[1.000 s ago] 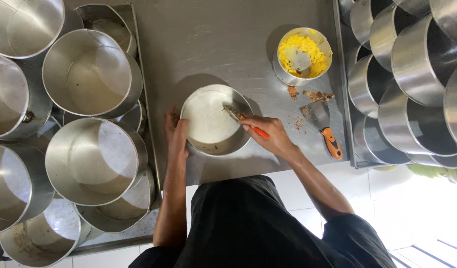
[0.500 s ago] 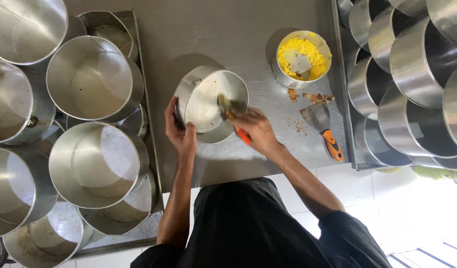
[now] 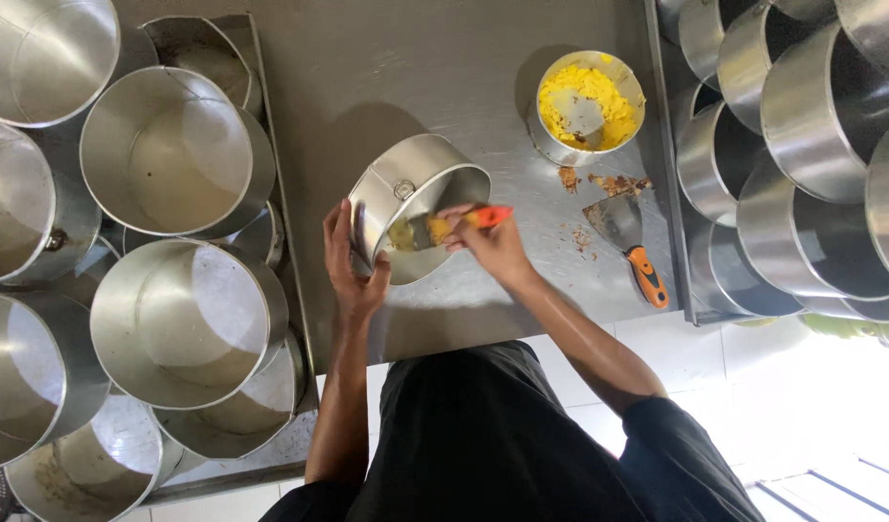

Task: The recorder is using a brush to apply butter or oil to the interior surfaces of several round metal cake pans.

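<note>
A round metal baking tin (image 3: 406, 188) is tipped on its side on the steel table (image 3: 415, 68), its mouth facing me. My left hand (image 3: 348, 266) grips the tin's lower left wall. My right hand (image 3: 488, 242) holds an orange-handled spatula (image 3: 444, 227), whose yellow-smeared blade lies inside the tin against its wall. A small metal bowl of yellow paste (image 3: 589, 101) stands to the upper right of the tin.
A second orange-handled scraper (image 3: 628, 242) lies on the table beside brown crumbs (image 3: 614, 184). Several shiny tins are stacked on a tray at the left (image 3: 169, 164). More tins fill a rack at the right (image 3: 802, 145). White floor tiles show below the table edge.
The tin went from lying flat to tipped up on its side by my left hand. My right hand moved the spatula blade into the tilted tin.
</note>
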